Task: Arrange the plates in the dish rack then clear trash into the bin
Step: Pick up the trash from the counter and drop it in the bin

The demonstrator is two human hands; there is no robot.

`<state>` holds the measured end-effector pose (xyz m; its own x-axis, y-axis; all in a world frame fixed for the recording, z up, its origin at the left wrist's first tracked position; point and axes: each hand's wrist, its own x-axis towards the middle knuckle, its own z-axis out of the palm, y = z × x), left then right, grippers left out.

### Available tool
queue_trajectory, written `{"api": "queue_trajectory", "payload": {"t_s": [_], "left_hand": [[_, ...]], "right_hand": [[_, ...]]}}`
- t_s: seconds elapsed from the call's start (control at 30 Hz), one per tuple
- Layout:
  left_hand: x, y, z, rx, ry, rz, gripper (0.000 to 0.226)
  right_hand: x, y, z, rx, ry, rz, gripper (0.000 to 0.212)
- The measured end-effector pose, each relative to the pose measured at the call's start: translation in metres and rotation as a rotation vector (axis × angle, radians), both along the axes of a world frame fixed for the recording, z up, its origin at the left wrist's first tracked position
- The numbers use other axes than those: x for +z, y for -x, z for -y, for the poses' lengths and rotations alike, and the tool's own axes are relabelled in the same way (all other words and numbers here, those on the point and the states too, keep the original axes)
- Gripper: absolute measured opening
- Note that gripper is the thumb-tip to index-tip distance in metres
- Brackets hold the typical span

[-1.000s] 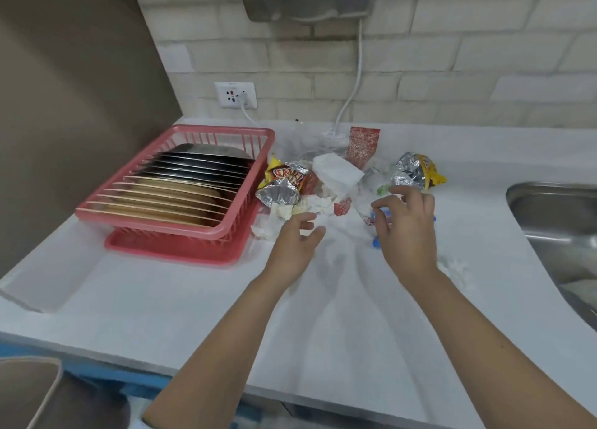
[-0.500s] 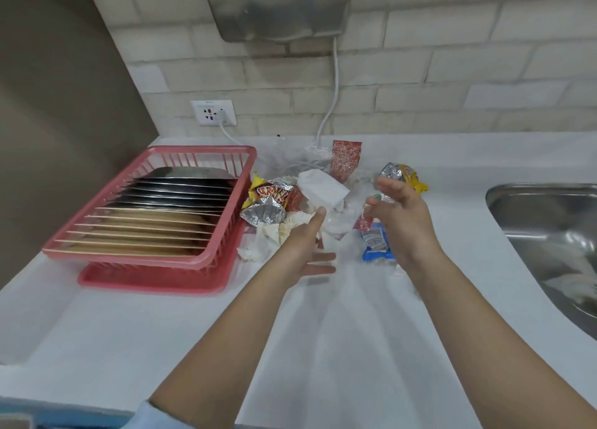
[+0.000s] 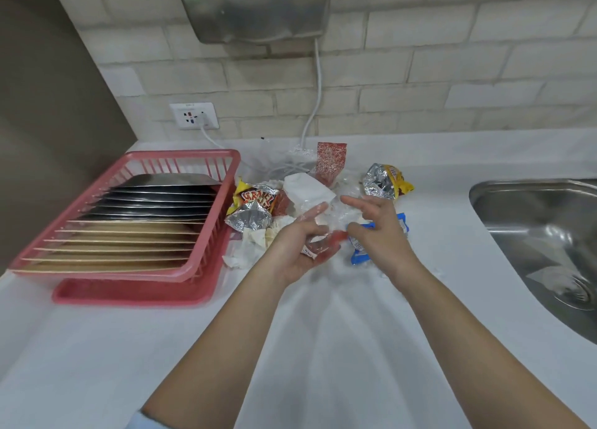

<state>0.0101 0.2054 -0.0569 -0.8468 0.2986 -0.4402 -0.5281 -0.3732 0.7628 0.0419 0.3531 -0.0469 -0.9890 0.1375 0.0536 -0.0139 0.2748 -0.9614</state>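
Observation:
A pink dish rack [image 3: 97, 271] on the white counter holds several upright plates, dark metal ones [image 3: 161, 199] at the back and tan ones [image 3: 129, 236] in front. Right of it lies a trash pile: an orange snack bag [image 3: 255, 200], a white packet [image 3: 307, 189], a red wrapper [image 3: 331, 160], a foil-and-yellow bag [image 3: 384, 179], crumpled tissue [image 3: 255, 242] and a blue wrapper [image 3: 359, 256]. My left hand [image 3: 297, 251] is palm up with a clear, red-tinted wrapper [image 3: 321, 246] across its fingers. My right hand [image 3: 379, 231] hovers over the blue wrapper, fingers spread. No bin is in view.
A steel sink [image 3: 533, 234] with scraps of paper near its drain lies to the right. On the brick wall hang a metal dryer [image 3: 258, 5] and a socket [image 3: 193, 115]; a white cable [image 3: 316, 99] runs down behind the trash. A brown wall stands on the left.
The view has come closer to the counter. My left hand has turned palm up beside the pile and now has the clear wrapper on it; my right hand has moved in towards it.

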Motion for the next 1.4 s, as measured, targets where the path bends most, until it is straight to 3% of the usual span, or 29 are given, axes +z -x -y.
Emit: {"api": "queue_trajectory", "payload": {"t_s": [0.1, 0.2, 0.27, 0.37, 0.43, 0.53, 0.63, 0.7, 0.77, 0.87, 1.0, 1.13, 1.2, 1.3, 1.4], "left_hand": [[0.007, -0.005, 0.003, -0.086, 0.124, -0.07, 0.04], [0.009, -0.007, 0.007, -0.141, 0.145, -0.088, 0.043], [0.01, -0.009, 0.012, -0.159, 0.118, -0.064, 0.036], [0.01, -0.011, 0.017, -0.176, 0.136, -0.037, 0.046], [0.009, -0.012, 0.018, -0.142, 0.197, -0.038, 0.046], [0.003, -0.011, 0.024, 0.066, 0.267, -0.02, 0.047], [-0.001, -0.01, 0.039, 0.152, 0.306, -0.063, 0.027], [0.002, -0.009, 0.05, 0.2, 0.371, -0.126, 0.016], [0.005, -0.008, 0.06, 0.275, 0.463, -0.159, 0.019], [0.009, 0.0, 0.072, 0.372, 0.56, -0.216, 0.018], [0.019, 0.01, 0.085, 0.491, 0.663, -0.405, 0.035], [0.03, 0.024, 0.1, 0.543, 0.728, -0.475, 0.04], [0.035, 0.03, 0.105, 0.541, 0.724, -0.461, 0.035], [0.04, 0.033, 0.113, 0.568, 0.743, -0.451, 0.007], [0.039, 0.035, 0.12, 0.538, 0.799, -0.468, 0.033]], "right_hand": [[-0.004, 0.0, 0.008, 0.088, 0.017, -0.019, 0.05], [-0.007, 0.001, 0.015, 0.04, -0.036, -0.128, 0.055], [-0.009, 0.002, 0.017, 0.03, 0.034, -0.132, 0.062], [-0.012, 0.002, 0.026, 0.08, 0.159, -0.061, 0.07], [-0.016, 0.003, 0.035, 0.086, 0.168, -0.001, 0.06], [-0.023, 0.004, 0.048, 0.098, 0.074, 0.012, 0.034], [-0.024, 0.007, 0.059, 0.159, -0.056, -0.021, 0.016], [-0.02, 0.012, 0.062, 0.245, -0.106, 0.024, 0.014], [-0.012, 0.022, 0.065, 0.312, -0.047, 0.094, 0.009], [-0.01, 0.045, 0.072, 0.214, -0.014, 0.064, 0.021], [-0.015, 0.081, 0.093, 0.166, -0.254, -0.045, 0.022], [-0.027, 0.114, 0.113, 0.18, -0.831, -0.164, 0.049], [-0.031, 0.125, 0.122, 0.145, -1.002, -0.199, 0.059], [-0.04, 0.141, 0.135, 0.126, -1.166, -0.201, 0.074], [-0.048, 0.151, 0.139, 0.097, -1.273, -0.213, 0.072]]}}
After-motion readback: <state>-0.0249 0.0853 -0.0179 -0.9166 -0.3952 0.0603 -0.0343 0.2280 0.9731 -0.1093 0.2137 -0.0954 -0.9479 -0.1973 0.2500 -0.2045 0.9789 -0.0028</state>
